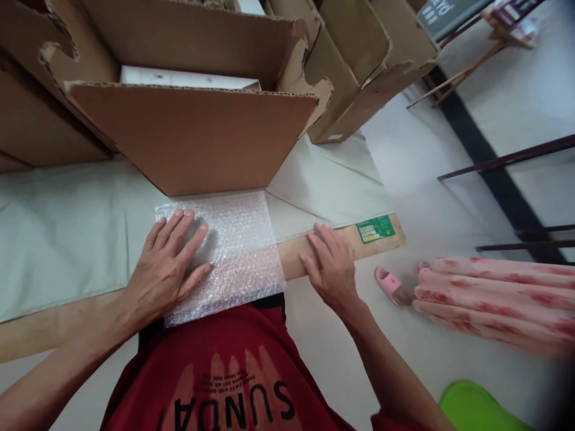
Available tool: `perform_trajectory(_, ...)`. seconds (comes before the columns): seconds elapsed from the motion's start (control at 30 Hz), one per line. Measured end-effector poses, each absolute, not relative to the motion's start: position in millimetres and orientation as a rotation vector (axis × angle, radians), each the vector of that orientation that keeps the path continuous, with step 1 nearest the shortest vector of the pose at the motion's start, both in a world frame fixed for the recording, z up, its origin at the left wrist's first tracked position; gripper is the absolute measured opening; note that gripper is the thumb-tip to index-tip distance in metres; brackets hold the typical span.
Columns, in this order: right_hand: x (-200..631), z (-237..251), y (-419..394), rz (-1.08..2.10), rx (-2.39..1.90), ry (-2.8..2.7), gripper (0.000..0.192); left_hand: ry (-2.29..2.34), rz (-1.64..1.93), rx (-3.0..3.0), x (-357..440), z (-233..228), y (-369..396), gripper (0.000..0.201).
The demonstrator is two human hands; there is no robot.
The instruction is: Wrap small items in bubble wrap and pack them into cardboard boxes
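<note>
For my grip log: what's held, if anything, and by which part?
Nothing seems gripped: the left hand lies on bubble wrap, the right hand at the wooden edge.

Soft indoor lt, med. bright; floor (417, 179) at R pale, box (197, 134) dim inside. Bubble wrap (240, 251) glints, faint shadow by L hand (168, 260). Wide-angle stretch twd edges; R side blurry, btm R corner dark.

Pale shiny floor (426, 206), black stripe (504, 194), dark bars (539, 151)

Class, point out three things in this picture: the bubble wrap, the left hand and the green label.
Bubble wrap (240, 254): head view, middle of its uncovered part.
Left hand (162, 270): head view, back of the hand.
Green label (375, 228): head view, its centre.
</note>
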State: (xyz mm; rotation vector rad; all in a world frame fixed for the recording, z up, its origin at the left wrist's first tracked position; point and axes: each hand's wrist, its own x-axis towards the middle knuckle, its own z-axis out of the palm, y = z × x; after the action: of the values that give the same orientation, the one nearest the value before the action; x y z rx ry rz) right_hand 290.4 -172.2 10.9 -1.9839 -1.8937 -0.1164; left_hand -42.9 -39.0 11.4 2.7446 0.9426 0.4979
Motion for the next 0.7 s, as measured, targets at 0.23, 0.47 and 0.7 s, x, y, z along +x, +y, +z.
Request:
perform_trajectory(0.23,227,11,-190,0.183,-1.454,-2.373,0.045,0.64,0.361,2.872,-41,6,-60,0.054)
perform_trajectory(0.47,275,-6,-247,-0.168,-1.695,-2.103,0.059,0.625,0.462,2.712,-56,16,-68,0.072)
perform_trajectory(0.7,253,3,-200,0.114,-1.532,-2.299,0.036,0.665,0.331,2.833,-95,19,-93,0.073)
